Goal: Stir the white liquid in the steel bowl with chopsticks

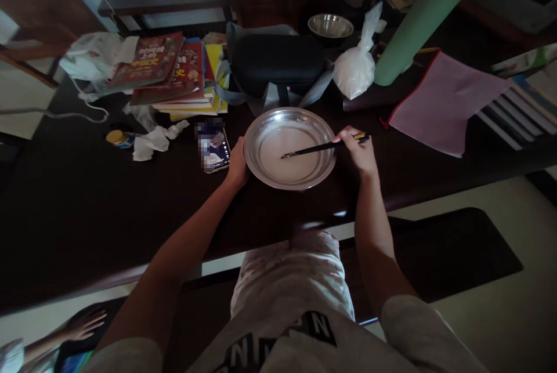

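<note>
A shiny metal basin [290, 183] stands on the dark table in front of me, with a pale, milky liquid [278, 147] in it. My left hand [238, 161] is closed on the basin's left rim; some of its fingers are hidden by the basin. Beyond the right rim, my right hand [359, 149] grips a pair of dark chopsticks [308, 149]. Their tips reach into the liquid near the middle of the basin. Just left of my left hand lies a lit phone [214, 147], partly blurred out.
Behind the basin are a black case [278, 60], a knotted bag of white powder [354, 71], a green bottle [429, 25] and another metal bowl [331, 26]. Stacked books [174, 77], tissues [152, 142] and a small jar [117, 138] lie left. Another person's hand [87, 323] shows lower left.
</note>
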A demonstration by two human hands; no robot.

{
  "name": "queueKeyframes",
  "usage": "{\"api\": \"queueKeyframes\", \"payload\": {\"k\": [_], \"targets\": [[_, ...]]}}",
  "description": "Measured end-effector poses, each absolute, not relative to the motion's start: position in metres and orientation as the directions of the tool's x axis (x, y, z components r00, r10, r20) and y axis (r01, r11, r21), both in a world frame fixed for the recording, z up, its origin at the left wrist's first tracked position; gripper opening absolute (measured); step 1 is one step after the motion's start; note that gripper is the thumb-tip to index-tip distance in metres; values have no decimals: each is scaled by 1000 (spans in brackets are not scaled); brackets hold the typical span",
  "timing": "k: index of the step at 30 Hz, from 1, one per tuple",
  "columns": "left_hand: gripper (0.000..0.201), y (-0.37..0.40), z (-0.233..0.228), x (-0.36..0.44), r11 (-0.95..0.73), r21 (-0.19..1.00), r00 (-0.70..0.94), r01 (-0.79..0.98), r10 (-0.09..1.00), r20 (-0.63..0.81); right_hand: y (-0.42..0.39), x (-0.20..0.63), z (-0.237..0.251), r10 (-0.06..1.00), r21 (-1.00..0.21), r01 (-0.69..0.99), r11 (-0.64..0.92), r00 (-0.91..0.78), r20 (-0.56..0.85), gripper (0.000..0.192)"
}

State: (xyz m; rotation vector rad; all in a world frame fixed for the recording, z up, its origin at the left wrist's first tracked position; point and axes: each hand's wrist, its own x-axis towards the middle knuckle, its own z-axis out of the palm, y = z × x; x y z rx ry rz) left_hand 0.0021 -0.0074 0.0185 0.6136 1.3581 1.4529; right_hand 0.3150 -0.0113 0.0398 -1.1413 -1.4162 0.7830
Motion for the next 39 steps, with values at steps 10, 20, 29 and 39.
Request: {"api": "queueKeyframes", "payload": {"k": [10,20,29,39], "targets": [[40,-11,32,7,184,928,-376,-322,875,-304,-9,315,39,950,-934,230,275,82,300,58],[36,-10,27,5,160,927,-379,-338,879,-289,-10,318,37,947,-937,213,276,107,303,53],[37,-10,27,4,147,939,-380,-310,887,-264,-9,319,37,923,-936,221,272,216,319,56],[37,-8,22,3,160,940,-383,-301,883,-273,-8,319,36,912,-932,205,298,229,341,52]]}}
